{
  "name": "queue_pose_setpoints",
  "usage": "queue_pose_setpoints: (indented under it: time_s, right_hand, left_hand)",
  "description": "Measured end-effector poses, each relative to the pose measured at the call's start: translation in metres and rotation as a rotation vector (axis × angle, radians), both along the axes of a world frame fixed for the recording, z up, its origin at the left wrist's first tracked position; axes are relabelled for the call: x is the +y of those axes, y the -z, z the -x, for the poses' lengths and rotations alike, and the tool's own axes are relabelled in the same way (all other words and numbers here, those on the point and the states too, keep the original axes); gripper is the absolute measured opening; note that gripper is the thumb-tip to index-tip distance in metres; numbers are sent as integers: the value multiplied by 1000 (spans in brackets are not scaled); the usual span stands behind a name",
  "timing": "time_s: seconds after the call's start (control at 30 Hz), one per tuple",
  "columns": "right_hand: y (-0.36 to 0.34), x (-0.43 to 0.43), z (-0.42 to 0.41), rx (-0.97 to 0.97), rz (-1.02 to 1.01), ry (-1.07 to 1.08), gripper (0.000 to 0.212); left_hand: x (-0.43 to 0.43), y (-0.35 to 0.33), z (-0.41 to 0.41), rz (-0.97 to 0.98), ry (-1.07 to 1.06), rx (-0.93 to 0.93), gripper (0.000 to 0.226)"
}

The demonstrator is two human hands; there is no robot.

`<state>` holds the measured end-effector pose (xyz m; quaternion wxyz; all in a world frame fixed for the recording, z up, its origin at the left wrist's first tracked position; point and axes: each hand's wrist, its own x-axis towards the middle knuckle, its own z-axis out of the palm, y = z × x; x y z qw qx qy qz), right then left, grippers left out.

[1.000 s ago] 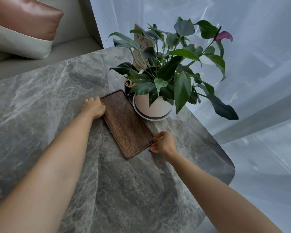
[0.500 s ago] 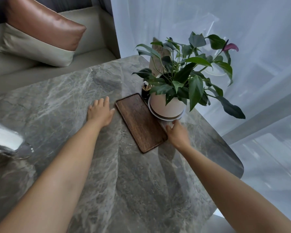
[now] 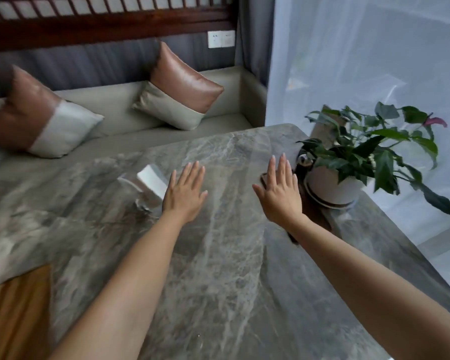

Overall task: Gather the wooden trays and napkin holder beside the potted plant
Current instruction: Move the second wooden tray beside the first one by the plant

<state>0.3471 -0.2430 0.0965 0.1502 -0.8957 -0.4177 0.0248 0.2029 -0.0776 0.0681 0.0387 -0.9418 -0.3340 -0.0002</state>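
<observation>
A dark wooden tray (image 3: 312, 213) lies against the white pot of the potted plant (image 3: 334, 187) at the right of the marble table (image 3: 231, 268); my right arm hides most of it. My right hand (image 3: 281, 194) hovers open over the tray's near end, fingers spread. My left hand (image 3: 185, 193) is open too, fingers apart, above bare marble. Just left of it stands a clear napkin holder (image 3: 144, 189) with white napkins. A lighter wooden tray (image 3: 18, 313) lies at the table's near left corner.
A small dark jar (image 3: 304, 163) stands behind the dark tray beside the pot. A card stands behind the plant's leaves. A bench with two brown-and-grey cushions (image 3: 182, 100) runs along the table's far side. A sheer curtain (image 3: 374, 61) hangs at the right.
Both hands have let go of the dark tray and lifted with fingers spread. My view has swung left and up, bringing the napkin holder, lighter tray and bench into sight.
</observation>
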Motion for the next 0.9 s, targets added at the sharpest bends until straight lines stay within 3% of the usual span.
queue_pose_setpoints:
  time_s: [0.6,0.9]
  right_hand:
    - [-33,141,282,-20,6,-448,74]
    - [-1,155,378,87,77,-542,76]
  left_hand:
    - [69,-28,345,-12,-443,12,61]
    - [76,3,438,139,-569,45,61]
